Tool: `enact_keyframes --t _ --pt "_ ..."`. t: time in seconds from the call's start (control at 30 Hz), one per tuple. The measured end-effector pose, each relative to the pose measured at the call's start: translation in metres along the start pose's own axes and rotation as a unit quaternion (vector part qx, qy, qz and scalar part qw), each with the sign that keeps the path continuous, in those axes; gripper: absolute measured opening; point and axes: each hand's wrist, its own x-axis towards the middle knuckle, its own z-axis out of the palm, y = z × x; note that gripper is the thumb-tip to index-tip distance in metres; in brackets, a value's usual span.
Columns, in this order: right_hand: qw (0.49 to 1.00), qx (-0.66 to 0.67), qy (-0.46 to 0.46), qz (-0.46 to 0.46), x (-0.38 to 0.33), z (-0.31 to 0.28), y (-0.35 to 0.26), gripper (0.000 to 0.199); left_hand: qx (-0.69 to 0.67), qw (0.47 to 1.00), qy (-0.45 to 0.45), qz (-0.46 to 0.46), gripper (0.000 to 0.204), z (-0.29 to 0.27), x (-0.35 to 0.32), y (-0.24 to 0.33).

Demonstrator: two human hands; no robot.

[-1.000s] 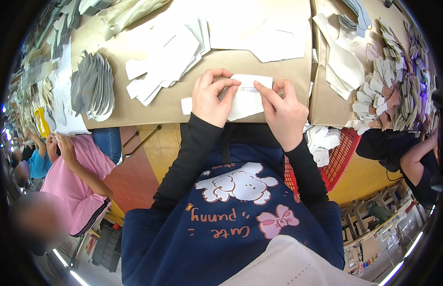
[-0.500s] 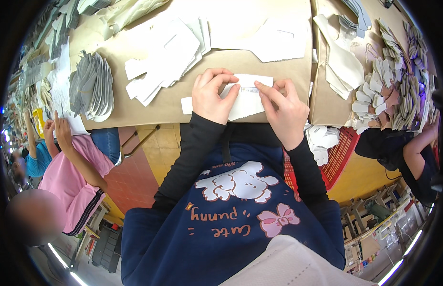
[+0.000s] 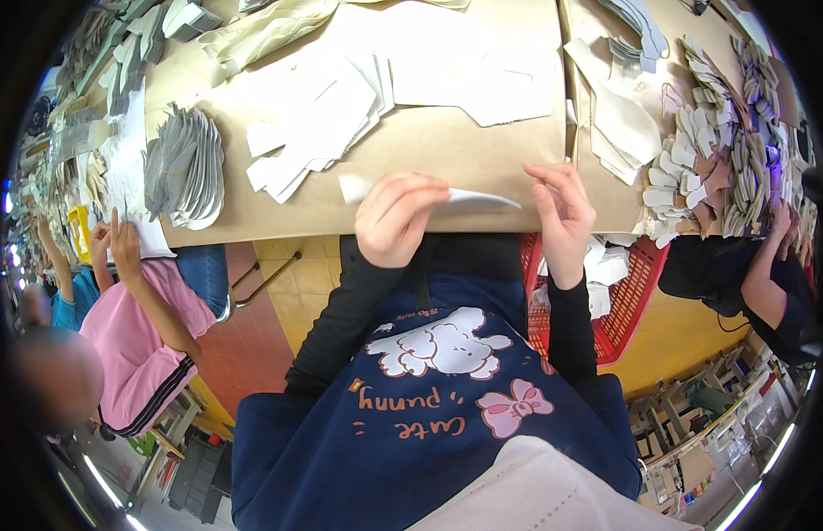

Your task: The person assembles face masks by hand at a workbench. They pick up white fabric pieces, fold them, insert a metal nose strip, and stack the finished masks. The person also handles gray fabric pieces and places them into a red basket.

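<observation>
White cut piece held flat at the table's near edge.
The left hand (image 3: 395,217) has its grip closed on the thin piece (image 3: 478,198); the right hand (image 3: 564,212) rests loosely curled beside its tip. The piece looks light and floppy, best pinched by its edges over the table (image 3: 447,150).

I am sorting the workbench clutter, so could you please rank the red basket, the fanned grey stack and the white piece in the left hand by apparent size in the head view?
1. Red basket, though partly hidden and nearer the camera.
2. Fanned grey stack.
3. White piece held by the left hand, clearly smallest.
</observation>
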Motion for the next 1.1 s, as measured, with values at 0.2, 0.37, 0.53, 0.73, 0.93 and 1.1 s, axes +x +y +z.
enact_keyframes --t 0.2,0.37,0.53,0.73,0.93,1.1 --pt "0.993 -0.093 0.042 -0.059 -0.01 -0.011 -0.014 0.012 0.014 0.988 -0.112 0.105 0.026 -0.016 -0.006 -0.014" --pt "0.988 -0.137 -0.008 -0.071 -0.017 0.004 -0.01 0.013 0.035 0.991 -0.123 0.045 0.032 -0.022 -0.018 -0.021" --pt "0.953 -0.271 -0.073 -0.112 -0.015 0.03 0.002 0.026 0.107 0.981 -0.164 0.007 0.038 -0.009 -0.012 -0.022" --pt "0.932 -0.335 -0.09 -0.109 -0.007 0.036 0.004 0.026 0.104 0.979 -0.167 0.055 0.025 -0.012 -0.009 -0.025" --pt "0.937 -0.326 -0.071 -0.107 -0.008 0.039 0.005 0.019 0.059 0.987 -0.145 -0.027 0.024 -0.009 -0.01 -0.023" --pt "0.954 -0.257 -0.066 -0.139 -0.013 0.048 0.006 0.011 0.123 0.982 -0.141 -0.025 0.044 -0.002 0.006 -0.015"
